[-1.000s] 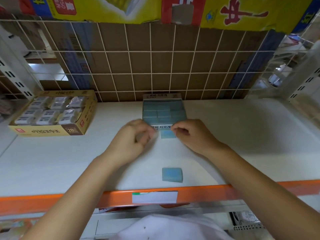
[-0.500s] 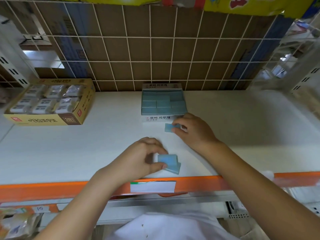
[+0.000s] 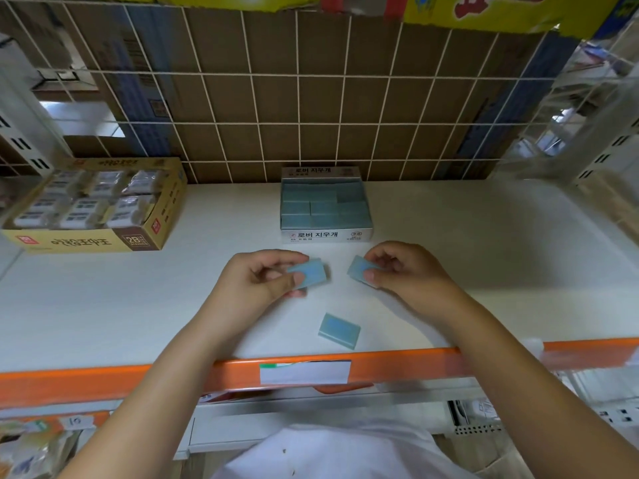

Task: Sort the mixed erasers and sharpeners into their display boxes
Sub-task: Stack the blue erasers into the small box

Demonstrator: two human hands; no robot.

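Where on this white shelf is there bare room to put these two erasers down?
Bare shelf lies right of the grey display box, and between it and the yellow cardboard box. It is crowded in front, where the left hand, right hand and loose blue eraser sit.

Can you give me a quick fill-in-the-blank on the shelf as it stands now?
1. Each hand, left hand and right hand, holds one ____ eraser.
2. One loose eraser lies on the shelf, nearer the ____ front edge than the hands.
3. The white box of blue erasers stands ____ the hands.
4. The yellow box sits on the ____ side.

Missing: blue; orange; behind; left
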